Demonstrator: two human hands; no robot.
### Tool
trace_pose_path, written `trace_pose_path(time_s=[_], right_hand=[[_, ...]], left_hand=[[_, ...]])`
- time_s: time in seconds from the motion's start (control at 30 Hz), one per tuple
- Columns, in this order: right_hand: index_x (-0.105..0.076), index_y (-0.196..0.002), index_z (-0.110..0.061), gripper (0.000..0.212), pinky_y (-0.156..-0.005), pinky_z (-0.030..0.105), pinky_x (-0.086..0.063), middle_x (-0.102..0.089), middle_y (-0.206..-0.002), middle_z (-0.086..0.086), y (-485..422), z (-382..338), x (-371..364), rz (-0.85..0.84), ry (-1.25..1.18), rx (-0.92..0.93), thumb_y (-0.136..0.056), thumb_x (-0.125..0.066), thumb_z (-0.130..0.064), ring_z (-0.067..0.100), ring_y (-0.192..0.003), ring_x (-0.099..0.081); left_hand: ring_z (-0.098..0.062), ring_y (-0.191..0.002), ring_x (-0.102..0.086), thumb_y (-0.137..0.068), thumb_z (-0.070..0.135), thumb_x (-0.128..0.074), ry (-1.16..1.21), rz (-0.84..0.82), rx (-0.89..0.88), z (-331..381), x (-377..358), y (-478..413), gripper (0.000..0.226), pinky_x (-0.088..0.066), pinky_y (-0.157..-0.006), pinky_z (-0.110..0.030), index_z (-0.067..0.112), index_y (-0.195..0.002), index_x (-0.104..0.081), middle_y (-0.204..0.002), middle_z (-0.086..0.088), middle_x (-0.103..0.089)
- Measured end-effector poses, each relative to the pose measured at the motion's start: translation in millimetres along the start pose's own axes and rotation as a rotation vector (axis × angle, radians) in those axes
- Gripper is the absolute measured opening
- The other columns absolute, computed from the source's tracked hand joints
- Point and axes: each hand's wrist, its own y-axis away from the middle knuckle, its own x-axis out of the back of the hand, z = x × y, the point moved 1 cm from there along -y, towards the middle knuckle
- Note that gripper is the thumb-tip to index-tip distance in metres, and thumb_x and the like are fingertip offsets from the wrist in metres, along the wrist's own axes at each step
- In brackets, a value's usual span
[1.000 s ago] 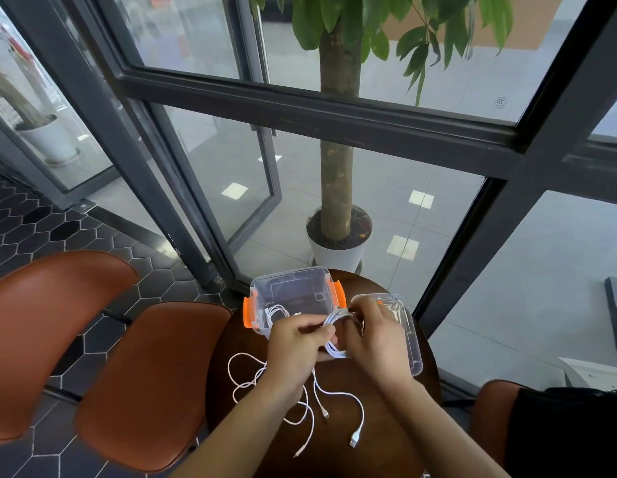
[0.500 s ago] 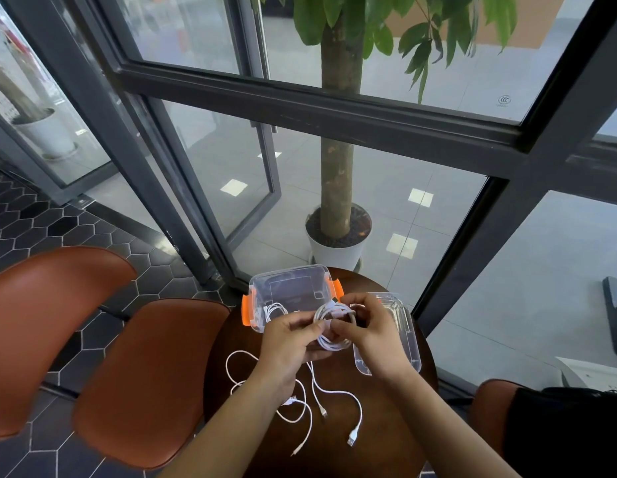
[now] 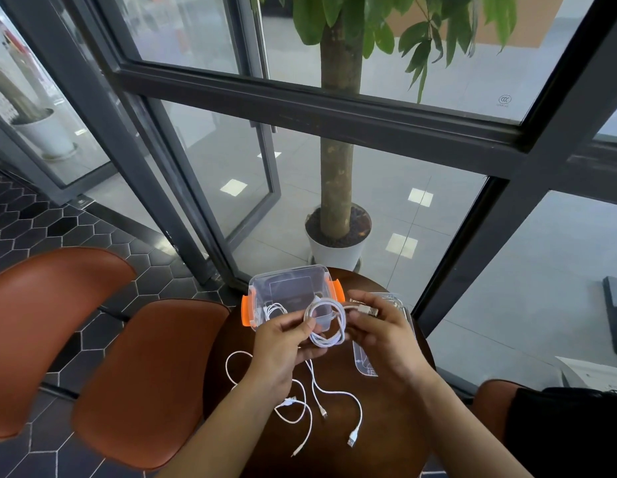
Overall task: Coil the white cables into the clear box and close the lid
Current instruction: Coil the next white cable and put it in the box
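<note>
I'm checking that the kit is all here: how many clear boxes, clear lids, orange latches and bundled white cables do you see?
clear box: 1
clear lid: 1
orange latches: 2
bundled white cables: 2
Total: 6

The coiled cable [image 3: 326,322] and loose cables [image 3: 338,395] are white. The clear box [image 3: 290,281] has orange latches [image 3: 246,310]. The table [image 3: 386,443] is dark brown, the chairs [image 3: 145,374] rust-brown. The floor [image 3: 76,229] shows black hexagon tiles with pale joints.
</note>
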Motion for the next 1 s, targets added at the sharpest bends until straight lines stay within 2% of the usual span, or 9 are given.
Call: trace_pose_path(time_s=[0.13,0.23,0.33,0.47,0.53,0.6,0.67,0.83,1.0], right_hand=[[-0.065,-0.115,0.002,0.021,-0.075,0.032,-0.062,-0.073,-0.096,0.024,6.8,-1.7,1.5,0.022,-0.040,0.034,-0.098,-0.053,0.001,0.027,-0.074,-0.071],[-0.062,-0.115,0.012,0.026,-0.071,0.030,-0.061,-0.071,-0.091,0.021,1.1,-0.1,2.6,0.190,-0.192,0.018,-0.097,-0.058,-0.007,0.023,-0.073,-0.066],[-0.070,-0.101,0.005,0.026,-0.067,0.027,-0.058,-0.072,-0.087,0.016,-4.9,-3.4,6.7,0.343,-0.312,0.026,-0.086,-0.068,-0.017,0.018,-0.071,-0.064],[-0.078,-0.102,-0.011,0.015,-0.067,0.022,-0.057,-0.077,-0.081,-0.004,5.5,-18.6,-4.0,0.371,0.133,0.297,-0.092,-0.068,-0.009,0.009,-0.069,-0.069],[-0.075,-0.109,-0.023,0.024,-0.071,0.018,-0.057,-0.078,-0.089,-0.016,9.8,-27.6,-6.3,0.224,0.395,0.468,-0.093,-0.065,-0.008,0.004,-0.082,-0.072],[-0.075,-0.114,-0.030,0.027,-0.078,0.027,-0.057,-0.076,-0.096,-0.011,9.6,-33.2,-2.8,0.045,0.615,0.509,-0.096,-0.063,-0.013,0.012,-0.091,-0.070],[-0.078,-0.112,-0.028,0.024,-0.080,0.037,-0.056,-0.072,-0.095,-0.004,5.8,-35.9,2.9,0.002,0.792,0.476,-0.097,-0.063,-0.014,0.015,-0.091,-0.067],[-0.080,-0.098,-0.030,0.012,-0.076,0.041,-0.058,-0.074,-0.090,-0.015,5.0,-38.1,5.2,0.096,0.935,0.435,-0.092,-0.071,-0.025,0.010,-0.084,-0.069],[-0.077,-0.092,-0.030,0.006,-0.072,0.035,-0.056,-0.071,-0.085,-0.015,9.2,-46.2,5.0,0.055,1.016,0.506,-0.089,-0.075,-0.025,0.010,-0.079,-0.065]], left_hand=[[-0.030,-0.086,-0.077,-0.093,0.003,-0.065,0.021,-0.005,-0.002,3.4,2.2,-2.2,0.017,-0.063,-0.072,-0.040,0.005,-0.105,-0.076,-0.096,-0.017,-0.077],[-0.030,-0.086,-0.077,-0.093,0.003,-0.065,0.038,-0.038,-0.006,7.0,-1.1,0.1,0.017,-0.063,-0.073,-0.041,0.005,-0.105,-0.077,-0.093,-0.014,-0.078],[-0.030,-0.087,-0.077,-0.093,0.003,-0.065,0.064,-0.064,-0.016,11.3,-6.1,1.0,0.015,-0.064,-0.071,-0.039,0.005,-0.102,-0.077,-0.093,-0.011,-0.079],[-0.027,-0.082,-0.077,-0.092,0.001,-0.066,-0.011,-0.024,-0.090,15.1,-6.6,1.6,0.016,-0.064,-0.067,-0.036,0.010,-0.098,-0.079,-0.084,-0.007,-0.079],[-0.027,-0.082,-0.077,-0.092,0.002,-0.067,-0.051,-0.016,-0.112,15.2,-4.3,0.7,0.016,-0.064,-0.069,-0.040,0.010,-0.098,-0.079,-0.085,-0.007,-0.079],[-0.027,-0.085,-0.077,-0.092,0.001,-0.067,-0.079,-0.018,-0.119,15.2,-2.6,-0.4,0.017,-0.064,-0.072,-0.044,0.008,-0.102,-0.079,-0.091,-0.010,-0.079],[-0.026,-0.086,-0.077,-0.092,-0.001,-0.066,-0.110,-0.026,-0.132,15.3,-3.3,0.1,0.019,-0.064,-0.072,-0.043,0.007,-0.105,-0.078,-0.093,-0.010,-0.079],[-0.021,-0.079,-0.077,-0.093,-0.004,-0.064,-0.149,-0.036,-0.146,15.1,-7.2,5.2,0.022,-0.061,-0.062,-0.029,0.010,-0.100,-0.079,-0.082,-0.001,-0.079],[-0.026,-0.079,-0.077,-0.092,-0.003,-0.066,-0.115,-0.015,-0.117,14.1,-5.2,3.0,0.018,-0.064,-0.066,-0.040,0.006,-0.100,-0.079,-0.078,-0.007,-0.078]])
